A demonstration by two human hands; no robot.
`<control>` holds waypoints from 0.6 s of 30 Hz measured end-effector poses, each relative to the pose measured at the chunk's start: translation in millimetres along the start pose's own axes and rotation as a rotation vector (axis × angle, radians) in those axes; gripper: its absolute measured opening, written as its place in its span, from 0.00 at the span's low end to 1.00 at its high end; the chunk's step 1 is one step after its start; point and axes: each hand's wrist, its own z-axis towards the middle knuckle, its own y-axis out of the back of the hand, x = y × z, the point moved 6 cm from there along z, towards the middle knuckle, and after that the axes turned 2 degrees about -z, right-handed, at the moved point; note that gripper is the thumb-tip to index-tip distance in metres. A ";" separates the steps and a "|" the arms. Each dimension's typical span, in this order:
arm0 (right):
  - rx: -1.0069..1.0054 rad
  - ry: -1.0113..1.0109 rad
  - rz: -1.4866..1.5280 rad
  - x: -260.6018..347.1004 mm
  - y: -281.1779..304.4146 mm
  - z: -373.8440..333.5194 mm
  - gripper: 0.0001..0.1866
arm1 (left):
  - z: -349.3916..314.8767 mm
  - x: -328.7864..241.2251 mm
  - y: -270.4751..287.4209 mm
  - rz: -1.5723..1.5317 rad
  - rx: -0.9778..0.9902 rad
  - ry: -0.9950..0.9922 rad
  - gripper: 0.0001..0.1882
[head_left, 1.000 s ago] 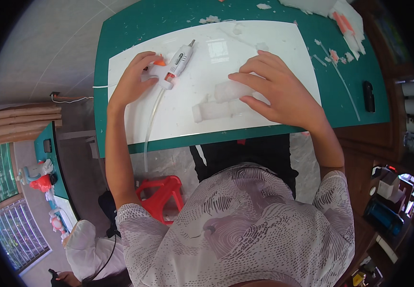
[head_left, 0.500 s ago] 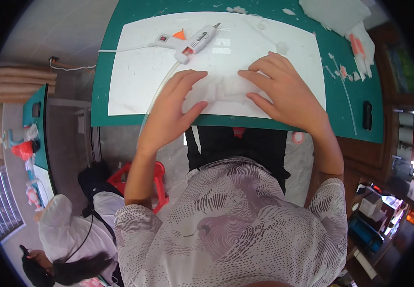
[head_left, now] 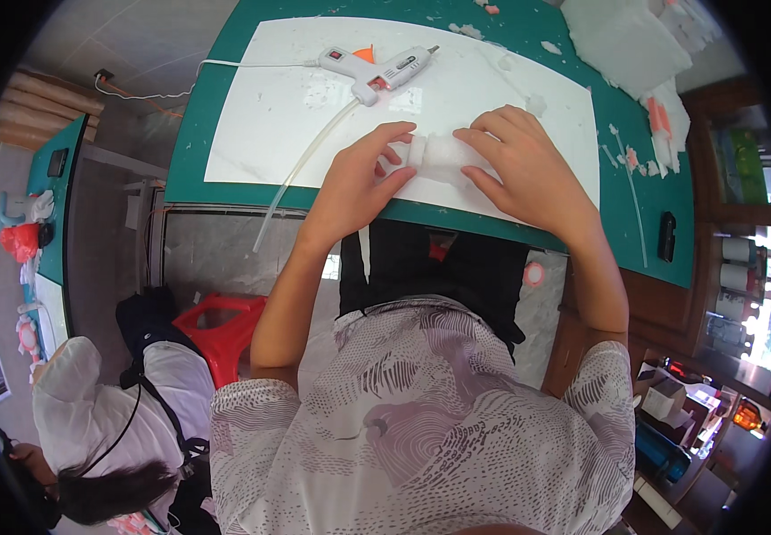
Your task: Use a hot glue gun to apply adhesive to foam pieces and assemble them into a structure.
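Observation:
A soft white padding-like roll (head_left: pixel 443 152) lies at the near edge of a white board (head_left: pixel 252 116), between my two hands. My left hand (head_left: pixel 363 183) has its thumb and fingertips curved round a narrow white piece at the roll's left end. Over the other end my right hand (head_left: pixel 528 169) is curled, thumb and fingers on its sides. Whether the narrow piece and the roll are joined I cannot tell. Beyond my left hand a white hot glue gun (head_left: pixel 392 75) lies on the board, nozzle to the right, with a long clear glue stick (head_left: pixel 301 178) running out behind it.
The green tabletop (head_left: pixel 191 169) surrounds the board. White stuffing sheets (head_left: pixel 626 45) are piled at the far right, with scraps nearby. A black object (head_left: pixel 666 236) lies at the right edge. Left below stand a red stool (head_left: pixel 221 325) and another person in white (head_left: pixel 123 428).
My left hand has come right, its fingertips closing onto the left end of the white roll. My right hand has drawn in on the other end. The whole view has shifted slightly.

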 end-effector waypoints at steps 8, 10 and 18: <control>0.019 -0.028 0.011 1.0 -3.4 3.2 0.16 | -3.0 6.4 0.0 -0.090 -0.031 -0.005 0.23; 0.002 -0.020 0.023 -0.5 -3.6 3.1 0.16 | -2.3 6.5 -0.3 -0.114 -0.031 0.001 0.22; 0.009 -0.030 0.071 -5.5 -1.1 4.4 0.16 | 1.0 3.2 -1.3 -0.126 -0.034 -0.009 0.18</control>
